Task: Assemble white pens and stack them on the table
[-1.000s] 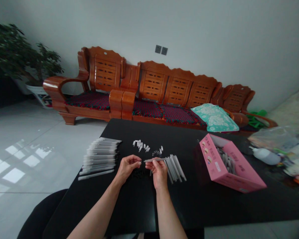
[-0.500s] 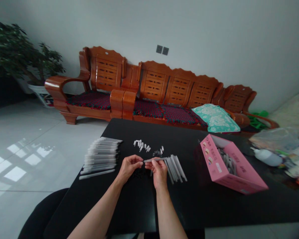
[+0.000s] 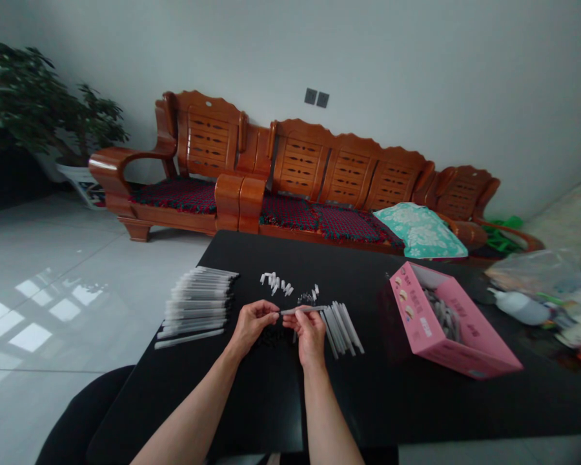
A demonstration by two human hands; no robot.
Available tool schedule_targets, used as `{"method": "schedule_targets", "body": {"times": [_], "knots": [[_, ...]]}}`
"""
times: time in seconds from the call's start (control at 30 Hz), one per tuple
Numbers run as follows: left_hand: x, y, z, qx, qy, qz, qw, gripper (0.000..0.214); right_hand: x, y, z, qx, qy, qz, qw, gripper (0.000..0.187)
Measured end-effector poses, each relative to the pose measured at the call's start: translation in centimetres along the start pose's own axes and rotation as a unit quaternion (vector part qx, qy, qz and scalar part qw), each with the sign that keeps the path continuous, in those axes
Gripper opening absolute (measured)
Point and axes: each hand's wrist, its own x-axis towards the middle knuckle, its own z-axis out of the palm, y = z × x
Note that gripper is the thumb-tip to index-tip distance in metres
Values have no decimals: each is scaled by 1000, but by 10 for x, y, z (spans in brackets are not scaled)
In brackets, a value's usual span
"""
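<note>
My right hand point(image 3: 310, 330) pinches a thin grey pen tube point(image 3: 304, 310) held level over the black table point(image 3: 252, 400). My left hand point(image 3: 252, 325) is closed in a pinch at the tube's left tip, holding something too small to name. A dark heap of small parts point(image 3: 272, 338) lies under the hands. Several loose grey tubes point(image 3: 341, 319) lie fanned out just right of my right hand. A neat row of capped pens point(image 3: 198, 302) lies to the left. Small white caps point(image 3: 275, 283) are scattered beyond the hands.
An open pink box point(image 3: 448, 329) with grey parts stands at the right. A white bottle point(image 3: 520, 305), a plastic bag and papers crowd the far right edge. Behind the table are a carved wooden sofa point(image 3: 295, 174), a teal cushion and a potted plant point(image 3: 33, 110).
The hands have barely shifted; the left pinch has closed onto the tube's left end. The view has drifted slightly.
</note>
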Motion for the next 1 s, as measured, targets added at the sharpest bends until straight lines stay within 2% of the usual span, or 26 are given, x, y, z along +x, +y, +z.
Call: {"method": "schedule_targets", "body": {"times": [0.3, 0.7, 1.0], "knots": [[1, -3, 1, -21, -1, 5, 1000, 18, 1, 2, 0, 1, 6, 5, 1000, 27], [0, 1, 2, 9, 3, 5, 1000, 20, 1, 3, 1, -6, 6, 4, 1000, 25], [0, -2, 5, -42, 7, 24, 999, 22, 0, 3, 1, -3, 9, 6, 1000, 26]]}}
